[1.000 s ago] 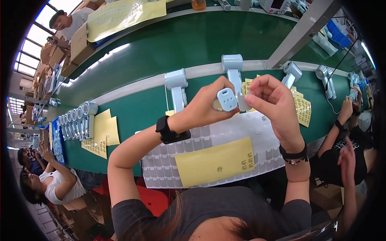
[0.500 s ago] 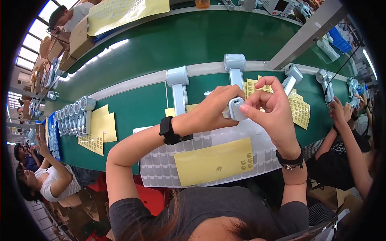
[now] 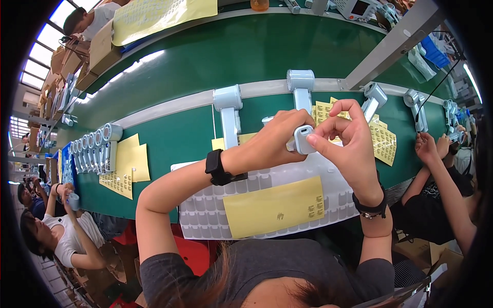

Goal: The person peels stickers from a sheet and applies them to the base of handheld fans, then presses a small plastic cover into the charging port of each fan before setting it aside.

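My left hand (image 3: 280, 137) is closed round a light blue device, seemingly a handheld fan (image 3: 304, 139); its rounded end, with a small slot, faces me, and my fingers hide the rest. My right hand (image 3: 346, 149) has its thumb pressed on that end, the forefinger bent close to the thumb and the other fingers curled above. Whether a small label lies under the thumb, I cannot tell. Below my hands, a yellow label sheet (image 3: 275, 208) lies on a white sheet of grey labels (image 3: 200, 218).
Two similar light blue fans (image 3: 227, 110) (image 3: 302, 84) lie beyond my hands. Several more fans (image 3: 97, 149) line up at left beside yellow sheets (image 3: 138, 161). More label sheets (image 3: 382, 141) lie at right on the green table (image 3: 164, 138). Co-workers sit on both sides; a metal post (image 3: 393, 43) rises at far right.
My hands and the fan barely shift. The co-worker at left has lowered their arms and now holds a light blue piece. The co-worker's hands at right have moved slightly.
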Motion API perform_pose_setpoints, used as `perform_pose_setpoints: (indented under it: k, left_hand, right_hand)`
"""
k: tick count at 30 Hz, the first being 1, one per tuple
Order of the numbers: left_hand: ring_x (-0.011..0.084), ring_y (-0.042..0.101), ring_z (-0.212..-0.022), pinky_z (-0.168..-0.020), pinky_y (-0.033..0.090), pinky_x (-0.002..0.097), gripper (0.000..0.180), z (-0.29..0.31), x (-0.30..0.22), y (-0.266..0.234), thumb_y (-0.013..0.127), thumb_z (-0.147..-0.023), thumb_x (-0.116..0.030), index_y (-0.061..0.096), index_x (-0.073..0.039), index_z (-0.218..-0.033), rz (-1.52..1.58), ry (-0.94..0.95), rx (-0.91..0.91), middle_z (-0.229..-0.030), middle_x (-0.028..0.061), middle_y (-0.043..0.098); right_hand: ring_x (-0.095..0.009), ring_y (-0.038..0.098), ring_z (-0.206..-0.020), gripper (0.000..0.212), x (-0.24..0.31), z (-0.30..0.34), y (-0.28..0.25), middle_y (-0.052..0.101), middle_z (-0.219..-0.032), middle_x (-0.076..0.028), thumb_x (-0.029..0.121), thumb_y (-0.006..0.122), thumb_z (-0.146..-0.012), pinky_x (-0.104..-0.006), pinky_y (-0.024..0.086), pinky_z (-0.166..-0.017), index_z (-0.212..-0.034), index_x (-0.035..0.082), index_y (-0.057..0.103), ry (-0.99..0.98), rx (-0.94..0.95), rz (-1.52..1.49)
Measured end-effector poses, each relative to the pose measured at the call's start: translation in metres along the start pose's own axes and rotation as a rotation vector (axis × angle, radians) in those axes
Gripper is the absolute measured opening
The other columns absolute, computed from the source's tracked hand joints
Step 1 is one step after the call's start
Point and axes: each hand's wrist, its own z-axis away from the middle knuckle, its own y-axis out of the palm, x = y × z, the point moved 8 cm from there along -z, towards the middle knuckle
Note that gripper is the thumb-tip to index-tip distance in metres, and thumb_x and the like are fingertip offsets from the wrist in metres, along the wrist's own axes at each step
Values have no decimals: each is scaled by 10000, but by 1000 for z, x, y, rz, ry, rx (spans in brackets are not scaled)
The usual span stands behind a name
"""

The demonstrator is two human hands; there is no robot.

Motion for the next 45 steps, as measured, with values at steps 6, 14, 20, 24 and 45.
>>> perform_pose_setpoints:
  k: [6, 14, 20, 24, 45]
  left_hand:
    - [327, 548, -1025, -917, 400, 401, 476, -1, -2, 0, 770, -696, -35, 502, -83, -1086, -8, -1, -8, -1063, 99, 604]
    - [293, 569, -953, -942, 410, 431, 472, 2, -11, -3, 794, -672, -24, 534, -95, -1060, -230, 156, 1, -963, 62, 578]
    - [254, 567, -882, -976, 366, 472, 278, -4, -26, 5, 729, -761, -136, 568, -107, -986, -464, 246, 213, -858, 53, 555]
    - [225, 573, -833, -968, 373, 487, 178, -10, -9, 8, 669, -809, -218, 610, -122, -947, -642, 257, 277, -770, 41, 546]
    - [284, 472, -1279, -1161, 310, 472, 410, 44, 2, -72, 601, -795, 99, 593, -126, -1138, -1007, -150, 357, -1322, 65, 534]
  right_hand:
    - [-57, 551, -757, 459, 7, 4, 3, 666, -793, -20, 16, 759, -794, -229, 416, -742, -1082, 85, 409, -29, -23, 80]
    - [-47, 519, -727, 493, -3, 6, -7, 609, -735, 14, 48, 807, -772, -207, 393, -679, -1075, 92, 420, 116, 1, 292]
    - [-30, 489, -688, 467, -68, -6, -5, 519, -722, 42, 81, 796, -808, -182, 367, -639, -1154, 66, 482, 352, 313, -77]
    - [-30, 490, -670, 380, -74, 5, -50, 518, -737, 50, 63, 737, -860, -185, 375, -633, -1181, 54, 534, 287, -13, -151]
    - [-176, 608, -756, 181, -114, 103, -126, 604, -916, -79, -25, 686, -840, -275, 490, -703, -1019, 2, 675, -14, -472, 617]
